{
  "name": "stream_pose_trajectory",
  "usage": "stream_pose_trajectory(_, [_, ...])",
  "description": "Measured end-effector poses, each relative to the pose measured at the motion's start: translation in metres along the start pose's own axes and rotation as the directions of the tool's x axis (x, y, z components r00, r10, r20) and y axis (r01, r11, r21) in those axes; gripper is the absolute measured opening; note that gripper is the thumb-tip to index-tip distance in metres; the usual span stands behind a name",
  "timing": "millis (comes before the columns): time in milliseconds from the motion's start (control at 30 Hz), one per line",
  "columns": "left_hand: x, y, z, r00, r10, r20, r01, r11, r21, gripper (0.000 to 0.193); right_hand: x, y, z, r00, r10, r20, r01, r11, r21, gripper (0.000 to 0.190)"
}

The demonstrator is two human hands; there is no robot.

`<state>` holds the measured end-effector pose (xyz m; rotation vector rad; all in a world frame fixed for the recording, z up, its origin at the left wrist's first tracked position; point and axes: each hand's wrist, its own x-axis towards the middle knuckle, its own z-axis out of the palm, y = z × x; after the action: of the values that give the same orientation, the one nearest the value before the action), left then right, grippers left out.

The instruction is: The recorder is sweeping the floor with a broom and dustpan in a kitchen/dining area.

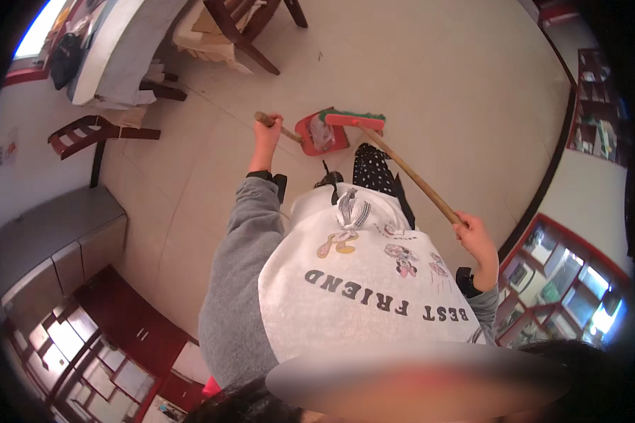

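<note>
My left hand [269,133] is closed around the wooden handle of a red dustpan [339,140], near the handle's upper end. A crumpled, pale translucent piece of litter [320,132], perhaps plastic, lies in the pan. My right hand [472,232] grips the wooden stick of a broom [413,172] that slants down to the floor. The broom's pink head [357,121] with green bristles [368,113] overlaps the far right part of the dustpan. Whether the bristles touch the pan or the floor, I cannot tell. Both tools are just ahead of my feet.
Pale tiled floor [428,69] spreads around me. A wooden chair [246,39] with a cloth stands ahead on the left, near a table [116,50] and a second chair [92,132]. A grey sofa or bench [53,238] is at left. Glass-fronted cabinets [561,280] line the right wall.
</note>
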<state>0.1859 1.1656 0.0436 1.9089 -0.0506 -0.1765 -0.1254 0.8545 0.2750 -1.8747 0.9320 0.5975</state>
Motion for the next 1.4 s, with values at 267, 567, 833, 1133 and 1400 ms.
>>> stream_pose_trajectory(267, [0.061, 0.032, -0.004, 0.968, -0.148, -0.203, 0.141, 0.989, -0.049, 0.010, 0.115, -0.045, -0.076, 0.973, -0.230, 0.009, 0.225, 0.946, -0.233, 0.015])
stream_pose_trajectory(567, [0.151, 0.105, 0.040, 0.948, -0.185, -0.259, 0.138, 0.972, -0.190, 0.010, 0.260, -0.121, -0.160, 0.962, -0.266, -0.066, 0.243, 0.940, -0.238, 0.016])
stream_pose_trajectory(833, [0.286, 0.088, 0.112, 0.972, -0.017, -0.235, -0.004, 0.996, -0.091, 0.008, 0.389, -0.182, -0.227, 0.997, 0.022, -0.074, -0.017, 0.998, 0.066, 0.016])
stream_pose_trajectory(1133, [0.435, 0.138, 0.193, 0.988, 0.056, -0.142, -0.043, 0.995, 0.095, 0.007, 0.445, -0.218, -0.288, 0.983, 0.141, -0.119, -0.080, 0.906, 0.415, 0.011])
stream_pose_trajectory(1400, [0.557, 0.178, 0.241, 0.975, 0.063, -0.211, -0.037, 0.992, 0.125, 0.009, 0.596, -0.240, -0.337, 0.970, 0.209, -0.121, -0.133, 0.881, 0.453, 0.007])
